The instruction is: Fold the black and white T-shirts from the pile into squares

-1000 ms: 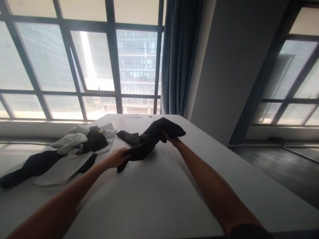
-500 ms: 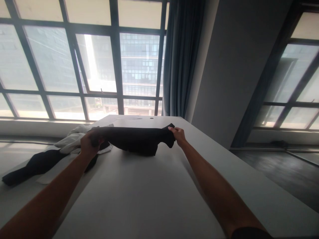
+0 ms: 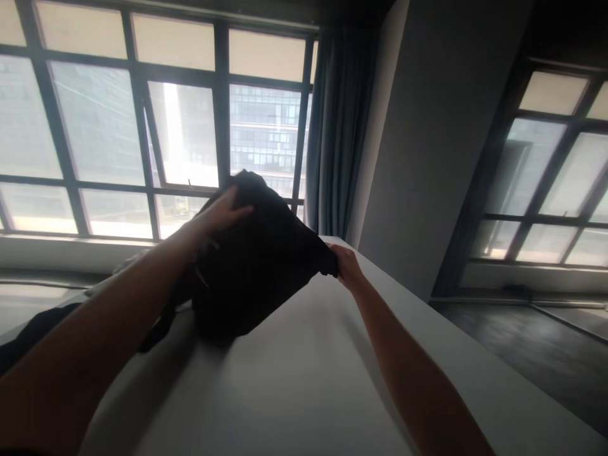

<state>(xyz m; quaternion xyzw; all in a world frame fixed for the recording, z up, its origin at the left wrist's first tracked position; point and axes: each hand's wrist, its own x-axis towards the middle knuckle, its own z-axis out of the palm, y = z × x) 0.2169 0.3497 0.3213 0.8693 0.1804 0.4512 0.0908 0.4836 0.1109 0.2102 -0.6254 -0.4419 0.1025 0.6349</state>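
R hand grips black cloth over tbl; L hand on it, can't tell grip. Prob spreading it; next needs steady pull.

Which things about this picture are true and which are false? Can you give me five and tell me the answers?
1. The right hand holds the dark cloth. True.
2. The dark cloth lies completely flat on the table. False: much of it is lifted above the pale table.
3. A curtain hangs beside the big window. True.
4. The curtain is bright yellow. False: it is dark and bluish.
5. The left hand is higher in the picture than the right hand. True.
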